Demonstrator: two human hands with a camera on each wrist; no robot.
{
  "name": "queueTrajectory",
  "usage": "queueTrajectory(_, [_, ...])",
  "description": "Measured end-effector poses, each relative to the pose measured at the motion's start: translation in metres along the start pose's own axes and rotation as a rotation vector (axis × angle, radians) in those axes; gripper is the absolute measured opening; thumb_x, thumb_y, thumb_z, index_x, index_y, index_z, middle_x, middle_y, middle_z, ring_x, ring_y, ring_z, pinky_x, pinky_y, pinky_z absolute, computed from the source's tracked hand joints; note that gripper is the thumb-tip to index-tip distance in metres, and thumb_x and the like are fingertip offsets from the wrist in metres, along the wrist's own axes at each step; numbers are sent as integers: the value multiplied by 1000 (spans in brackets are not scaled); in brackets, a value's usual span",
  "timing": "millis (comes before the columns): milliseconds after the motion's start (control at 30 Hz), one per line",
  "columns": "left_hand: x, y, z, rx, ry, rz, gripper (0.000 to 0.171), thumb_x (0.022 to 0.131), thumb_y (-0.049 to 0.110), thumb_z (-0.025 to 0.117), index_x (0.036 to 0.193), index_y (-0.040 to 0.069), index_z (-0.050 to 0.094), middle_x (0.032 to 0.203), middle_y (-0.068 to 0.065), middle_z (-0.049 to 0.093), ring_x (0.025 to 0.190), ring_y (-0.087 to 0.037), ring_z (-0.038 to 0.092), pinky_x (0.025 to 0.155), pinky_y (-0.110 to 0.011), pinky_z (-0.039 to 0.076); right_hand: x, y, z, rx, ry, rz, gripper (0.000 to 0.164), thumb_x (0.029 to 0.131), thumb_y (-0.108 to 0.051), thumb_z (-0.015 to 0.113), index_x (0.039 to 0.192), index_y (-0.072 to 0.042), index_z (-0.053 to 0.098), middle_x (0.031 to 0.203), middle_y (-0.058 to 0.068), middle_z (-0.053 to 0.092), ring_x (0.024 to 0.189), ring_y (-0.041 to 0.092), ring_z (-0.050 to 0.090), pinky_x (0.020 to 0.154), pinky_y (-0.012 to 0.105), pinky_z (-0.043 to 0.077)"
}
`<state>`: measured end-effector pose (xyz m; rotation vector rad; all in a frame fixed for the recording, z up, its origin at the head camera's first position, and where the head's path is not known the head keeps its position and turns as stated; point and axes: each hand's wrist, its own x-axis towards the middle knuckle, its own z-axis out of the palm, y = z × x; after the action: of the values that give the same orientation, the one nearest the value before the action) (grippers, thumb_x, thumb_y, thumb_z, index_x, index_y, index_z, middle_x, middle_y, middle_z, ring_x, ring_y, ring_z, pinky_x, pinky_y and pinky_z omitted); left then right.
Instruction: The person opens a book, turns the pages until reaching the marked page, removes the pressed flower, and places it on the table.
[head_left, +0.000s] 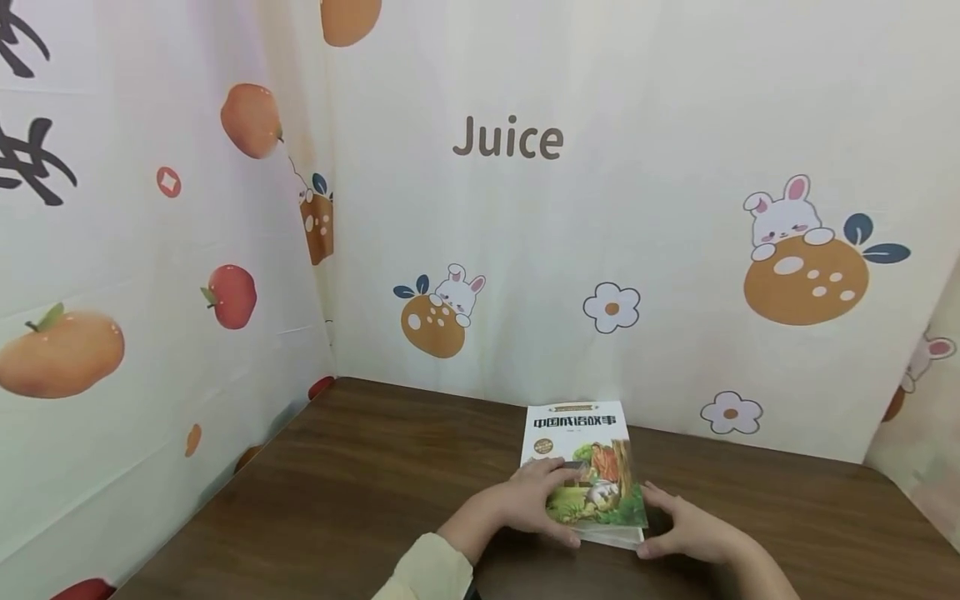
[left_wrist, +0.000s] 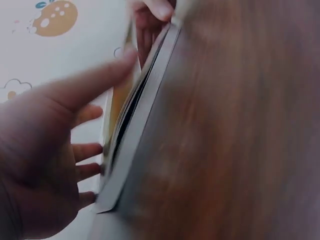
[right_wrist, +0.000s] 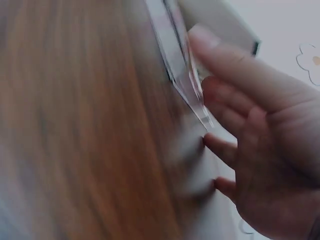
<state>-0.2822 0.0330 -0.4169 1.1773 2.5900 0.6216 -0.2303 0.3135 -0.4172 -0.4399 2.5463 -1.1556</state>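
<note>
A paperback book with Chinese title characters and a colourful picture of a tree, greenery and figures lies face up on the brown table. Over its lower left part rests my left hand, fingers spread on the cover and thumb down by the near edge. My right hand is beside the lower right corner, thumb tip at the corner and fingers along the right side. In the left wrist view the near page edge has a dark gap below the cover. The right wrist view has the thumb held away from the fingers.
The dark wood-grain table runs back to a white curtain printed with fruit, rabbits, flowers and the word Juice. Another printed curtain borders the table on the left. The book's far edge lies close to the back curtain.
</note>
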Motion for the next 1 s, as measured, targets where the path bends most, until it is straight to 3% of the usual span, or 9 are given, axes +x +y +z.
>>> queueTrajectory(133, [-1, 1, 8, 72, -3, 0, 80, 76, 59, 65, 144, 34, 29, 151, -2, 19, 139, -23, 13, 108, -48, 13, -1, 5, 7, -16, 39, -99, 82, 75, -22, 77, 136, 11, 34, 139, 42, 15, 125, 62, 0, 90, 73, -4])
queueTrajectory(233, [3, 2, 12, 117, 41, -15, 78, 76, 63, 61, 142, 36, 31, 151, -1, 20, 139, -24, 13, 109, -48, 10, 0, 6, 9, -41, 92, -149, 74, 74, -22, 76, 133, 8, 42, 140, 39, 20, 126, 59, 5, 92, 71, -6])
queueTrajectory(533, [11, 6, 22, 121, 220, -74, 62, 80, 69, 48, 135, 40, 44, 144, 2, 36, 135, -24, 26, 106, -52, 18, 5, 7, 17, -114, 179, -124, 74, 72, -30, 78, 132, 0, 47, 139, 35, 27, 127, 57, 15, 92, 72, -1])
queueTrajectory(700, [8, 7, 19, 92, 411, 24, 37, 87, 47, 58, 121, 33, 60, 128, 12, 53, 121, -12, 46, 99, -39, 35, 6, 6, 20, -132, 196, -128, 76, 72, -31, 78, 134, -1, 45, 139, 33, 29, 127, 56, 17, 92, 72, -2])
queueTrajectory(833, [2, 12, 15, -69, 601, 91, 34, 84, 23, 63, 118, 23, 62, 112, 13, 61, 104, -4, 56, 84, -24, 45, 4, 7, 24, -148, 188, -137, 78, 71, -32, 78, 137, -7, 42, 138, 30, 33, 126, 56, 20, 89, 74, 1])
queueTrajectory(1000, [0, 13, -1, -216, 871, 157, 31, 81, 11, 63, 111, 15, 62, 97, 7, 64, 85, -3, 59, 66, -19, 48, 4, 7, 22, -161, 212, -132, 79, 70, -32, 79, 136, -7, 42, 137, 31, 34, 126, 55, 22, 89, 74, 3])
